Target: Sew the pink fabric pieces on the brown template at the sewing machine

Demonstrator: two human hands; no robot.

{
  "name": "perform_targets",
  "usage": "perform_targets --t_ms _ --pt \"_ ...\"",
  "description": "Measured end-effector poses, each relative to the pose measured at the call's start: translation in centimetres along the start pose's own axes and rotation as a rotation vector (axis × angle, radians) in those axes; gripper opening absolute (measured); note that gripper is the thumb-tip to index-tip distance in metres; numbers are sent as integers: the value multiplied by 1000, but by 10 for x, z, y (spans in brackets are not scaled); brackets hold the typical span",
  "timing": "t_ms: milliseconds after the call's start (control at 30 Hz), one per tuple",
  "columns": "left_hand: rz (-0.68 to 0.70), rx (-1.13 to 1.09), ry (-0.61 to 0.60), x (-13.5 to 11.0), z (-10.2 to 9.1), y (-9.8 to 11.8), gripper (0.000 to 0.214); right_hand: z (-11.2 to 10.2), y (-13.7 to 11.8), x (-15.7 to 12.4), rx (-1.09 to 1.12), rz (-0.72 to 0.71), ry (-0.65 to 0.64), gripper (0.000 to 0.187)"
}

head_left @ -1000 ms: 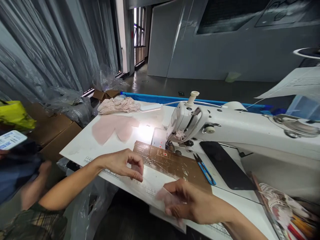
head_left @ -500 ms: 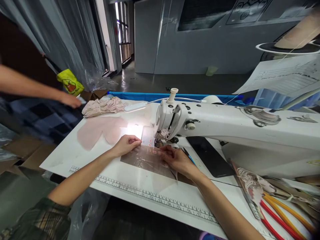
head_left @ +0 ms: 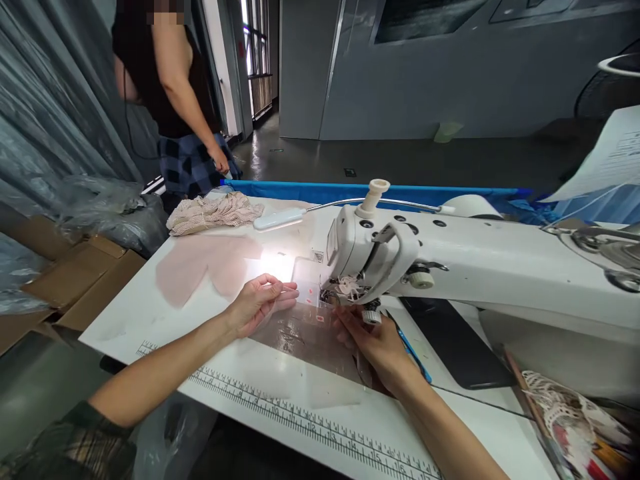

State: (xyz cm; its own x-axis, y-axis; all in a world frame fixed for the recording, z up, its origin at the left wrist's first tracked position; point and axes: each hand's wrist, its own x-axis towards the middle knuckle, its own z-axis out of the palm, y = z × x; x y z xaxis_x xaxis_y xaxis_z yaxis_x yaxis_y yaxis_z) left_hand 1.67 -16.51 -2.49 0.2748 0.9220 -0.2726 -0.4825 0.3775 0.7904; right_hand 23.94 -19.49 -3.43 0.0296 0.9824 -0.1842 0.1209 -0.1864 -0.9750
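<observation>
My left hand (head_left: 260, 303) lies with fingers stretched out on a thin, nearly see-through piece of fabric (head_left: 320, 363), just left of the needle of the white sewing machine (head_left: 450, 260). My right hand (head_left: 375, 343) rests on the same fabric right under the machine head, fingers pressed down near the presser foot (head_left: 336, 297). The fabric covers a brown taped board (head_left: 300, 333) on the white table (head_left: 150, 313).
Pink fabric pieces (head_left: 200, 263) and a bundle of pink lace (head_left: 213, 212) lie at the table's far left. A blue snipper (head_left: 415, 353) and a black phone (head_left: 455, 343) lie right of my hand. Another person (head_left: 170, 87) stands beyond the table. Cardboard boxes (head_left: 85, 280) sit left.
Both hands have moved from the table's front edge up to the needle with the sheer fabric. The other person moved from the left side to behind the table.
</observation>
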Motion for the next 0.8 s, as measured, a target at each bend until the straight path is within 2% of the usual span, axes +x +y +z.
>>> perform_targets --t_ms 133,200,267,333,400,433,567,667,733,800 --pt "12 95 17 0 -1 -3 42 -2 4 3 -82 -18 -21 51" --pt "63 271 -17 2 -2 -1 39 -4 5 4 -226 -59 -38 44" --pt "214 635 -61 7 -3 5 26 -7 5 4 -433 -150 -20 36" --pt "443 1173 -107 18 -1 14 14 -9 4 4 -596 -232 12 31" --pt "619 1654 -164 35 3 22 16 -11 2 3 -657 -250 1 31" --pt "648 1758 -193 45 5 25 19 -12 2 3 -667 -242 -20 32" --pt "689 1882 -335 89 17 23 19 -18 0 5 -644 -218 -150 37" --pt "736 1936 -420 113 24 19 19 -25 3 8 -618 -213 -207 38" --pt "777 1957 -445 118 26 20 18 -28 5 9 -616 -207 -211 38" --pt "820 1964 -453 112 27 22 16 -29 7 9 -577 -188 -220 41"
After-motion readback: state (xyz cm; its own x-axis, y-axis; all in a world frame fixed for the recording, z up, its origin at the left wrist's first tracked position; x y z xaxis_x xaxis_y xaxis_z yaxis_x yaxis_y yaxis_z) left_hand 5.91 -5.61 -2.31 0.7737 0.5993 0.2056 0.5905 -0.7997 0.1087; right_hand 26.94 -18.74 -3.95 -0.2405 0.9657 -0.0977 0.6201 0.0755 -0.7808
